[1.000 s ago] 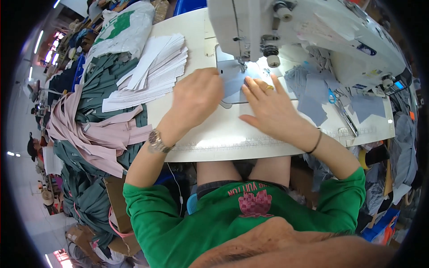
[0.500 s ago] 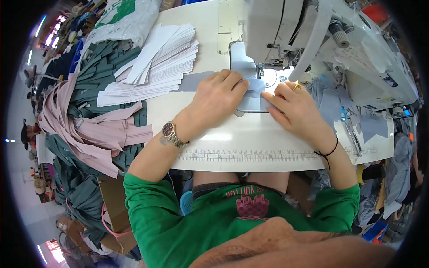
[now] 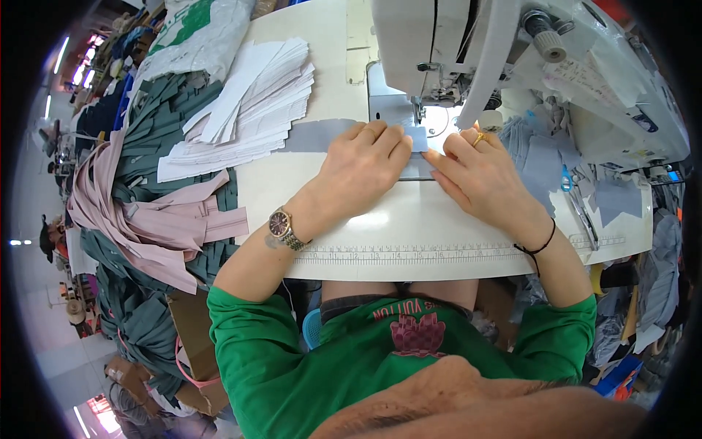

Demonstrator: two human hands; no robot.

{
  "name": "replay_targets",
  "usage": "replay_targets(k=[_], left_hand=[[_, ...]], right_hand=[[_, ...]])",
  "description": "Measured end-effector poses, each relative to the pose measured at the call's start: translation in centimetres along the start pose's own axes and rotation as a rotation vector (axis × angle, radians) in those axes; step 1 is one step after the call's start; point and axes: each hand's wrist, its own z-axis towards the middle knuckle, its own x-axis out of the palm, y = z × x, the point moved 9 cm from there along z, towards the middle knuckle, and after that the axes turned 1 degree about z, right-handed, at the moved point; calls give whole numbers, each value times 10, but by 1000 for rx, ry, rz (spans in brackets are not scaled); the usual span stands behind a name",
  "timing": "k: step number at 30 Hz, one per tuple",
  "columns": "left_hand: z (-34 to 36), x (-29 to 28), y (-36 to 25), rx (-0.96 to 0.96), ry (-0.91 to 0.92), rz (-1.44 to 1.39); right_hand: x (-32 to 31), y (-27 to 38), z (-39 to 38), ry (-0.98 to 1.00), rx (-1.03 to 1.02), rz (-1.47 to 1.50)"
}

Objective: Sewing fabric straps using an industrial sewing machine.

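A long grey-blue fabric strip [image 3: 311, 136] lies at the front of the sewing machine [image 3: 409, 44], its right end beside the presser foot [image 3: 418, 110] on the metal plate [image 3: 384, 102]. My left hand [image 3: 369, 157] rests on the strip, fingers curled down onto it. My right hand [image 3: 472, 172], with a gold ring, has its fingers bent at the strip's right edge, index tip and thumb near it, just right of the presser foot. A watch [image 3: 280, 226] is on my left wrist, a dark cord on my right.
Left on the white table [image 3: 365, 219] lie white cut pieces [image 3: 241, 102], dark green strips [image 3: 153, 132], pink strips [image 3: 131, 212] and a white bag [image 3: 190, 36]. Scissors [image 3: 585, 219] and grey scraps [image 3: 614, 197] are at the right. A printed ruler runs along the front edge.
My left hand has moved right and flattened onto the strip, which now shows stretching leftward. My right hand has shifted right and curled its fingers. The whole view has shifted a little.
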Motion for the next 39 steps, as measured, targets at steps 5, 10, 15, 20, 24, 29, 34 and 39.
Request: replay_targets(k=[5,10,15,20,24,29,34,39], left_hand=[[3,6,1,-49,66,-5],[0,7,6,-62,61,8],[1,10,0,-4,45,9],[6,16,-4,1,-2,73],[-7,3,-8,-34,-89,88],[-44,-46,-46,94,22,128],[-126,-112,49,-355,177,695],[-167,-89,91,-579,558,365]], right_hand=[[-1,-3,-2,-8,-15,-21],[4,-4,2,35,-27,-21],[-7,-13,4,40,99,58],[-2,-11,0,150,57,114],[3,-5,4,146,26,145],[2,-6,5,109,29,172],[-2,-6,6,86,-13,142],[0,-5,6,86,-7,148]])
